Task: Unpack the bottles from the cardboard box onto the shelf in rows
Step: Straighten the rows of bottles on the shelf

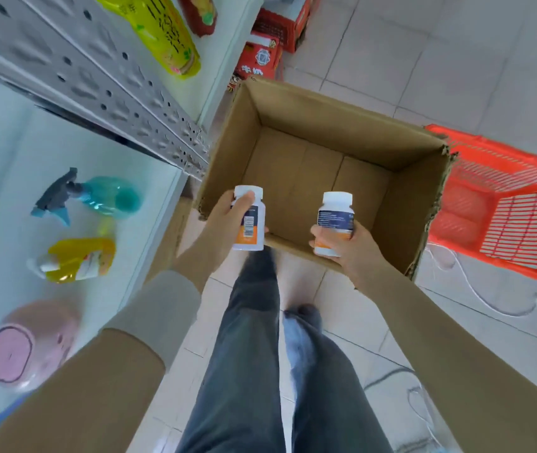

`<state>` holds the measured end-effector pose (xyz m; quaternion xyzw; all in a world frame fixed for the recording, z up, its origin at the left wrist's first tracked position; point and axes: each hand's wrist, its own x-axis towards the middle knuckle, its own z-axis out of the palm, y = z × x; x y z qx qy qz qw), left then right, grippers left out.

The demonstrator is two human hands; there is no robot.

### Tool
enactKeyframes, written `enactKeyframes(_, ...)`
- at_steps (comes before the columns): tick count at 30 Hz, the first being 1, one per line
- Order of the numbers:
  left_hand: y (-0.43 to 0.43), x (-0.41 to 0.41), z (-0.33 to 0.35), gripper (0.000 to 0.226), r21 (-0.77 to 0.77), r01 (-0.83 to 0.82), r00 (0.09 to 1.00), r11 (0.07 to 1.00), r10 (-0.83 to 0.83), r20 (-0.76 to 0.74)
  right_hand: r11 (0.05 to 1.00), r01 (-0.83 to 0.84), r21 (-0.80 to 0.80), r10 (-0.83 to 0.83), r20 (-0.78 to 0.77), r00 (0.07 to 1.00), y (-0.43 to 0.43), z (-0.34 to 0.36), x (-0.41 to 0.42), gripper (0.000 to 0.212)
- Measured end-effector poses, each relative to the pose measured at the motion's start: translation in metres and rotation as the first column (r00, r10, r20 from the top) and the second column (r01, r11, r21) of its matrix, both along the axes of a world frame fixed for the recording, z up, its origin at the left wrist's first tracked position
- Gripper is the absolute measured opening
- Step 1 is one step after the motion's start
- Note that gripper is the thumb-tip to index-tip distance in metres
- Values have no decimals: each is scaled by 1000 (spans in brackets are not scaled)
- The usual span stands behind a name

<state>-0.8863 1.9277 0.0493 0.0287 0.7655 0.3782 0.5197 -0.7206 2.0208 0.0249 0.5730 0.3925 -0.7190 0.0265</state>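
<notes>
An open cardboard box (401, 204) stands on the tiled floor; no bottles show on its visible bottom. My left hand (224, 220) grips a white bottle (254, 223) with a white cap and a dark and orange label, above the box's near left corner. My right hand (345, 246) grips a second white bottle (335, 220) of the same kind by its lower half, over the box's near edge. The white shelf (15, 165) lies to the left.
On the shelf lie a teal spray bottle (97, 197), a yellow pouch (77, 259) and a pink round container (28, 344). A perforated shelf upright (113, 93) runs across. A red basket (502, 204) sits right of the box, red cartons (260, 57) behind it. My legs (254, 354) are below.
</notes>
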Motion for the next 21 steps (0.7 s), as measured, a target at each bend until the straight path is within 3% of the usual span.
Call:
enactKeyframes(3, -42, 30, 36, 16, 32, -142, 990, 989, 142, 11, 993, -91, 73, 93, -25, 995, -30, 32, 22, 26)
enactKeyframes(5, -67, 49, 58, 21, 104, -225, 974, 969, 220, 63, 993, -117, 20, 118, -46, 992, -53, 52, 37, 30)
enactKeyframes(7, -91, 65, 79, 20, 162, -303, 953, 939, 300, 40, 993, -82, -90, 70, -131, 989, -76, 69, 48, 47)
enactKeyframes(10, -130, 86, 107, 17, 189, -437, 899, 879, 433, 65, 972, -234, -7, 228, -206, 952, -108, 83, 65, 96)
enactKeyframes(12, -164, 98, 123, 19, 206, -517, 856, 831, 502, 124, 942, -334, 39, 335, -215, 918, -133, 95, 70, 110)
enactKeyframes(16, -240, 120, 149, 43, 289, -648, 760, 704, 581, 290, 890, -442, 109, 455, -209, 866, -188, 132, 72, 74)
enactKeyframes(19, -298, 137, 167, 30, 359, -662, 749, 658, 600, 282, 810, -546, 214, 585, -238, 776, -236, 155, 74, 55)
enactKeyframes(21, -338, 150, 174, 21, 419, -667, 739, 617, 620, 263, 760, -612, 218, 650, -272, 710, -272, 172, 77, 65)
